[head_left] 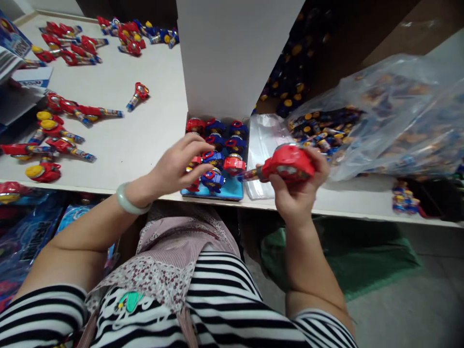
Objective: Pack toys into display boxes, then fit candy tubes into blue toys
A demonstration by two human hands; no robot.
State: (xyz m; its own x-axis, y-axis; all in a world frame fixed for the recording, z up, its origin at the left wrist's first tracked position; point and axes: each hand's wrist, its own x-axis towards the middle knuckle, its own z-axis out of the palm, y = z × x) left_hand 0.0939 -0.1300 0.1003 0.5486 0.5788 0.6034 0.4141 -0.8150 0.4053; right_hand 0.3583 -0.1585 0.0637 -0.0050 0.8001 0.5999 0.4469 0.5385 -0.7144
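A display box (213, 195) with a blue front edge and a raised white lid stands at the table's front edge. Red and blue toys with round heads are packed upright in it in rows, such as a blue toy (212, 179). My left hand (177, 166) reaches over the box's left side, thumb and fingers apart around the toys there; whether it touches them is unclear. In my right hand (300, 188) is a red toy (288, 164), held by its round head just right of the box. Its clear tube points left toward the box's front right corner.
More red toys (65, 108) lie scattered across the white table (152, 130) to the left. Flat clear bags (263, 183) lie right of the box. Beyond them, a large plastic bag (391, 121) holds many small tubes. A green sack (362, 261) is on the floor.
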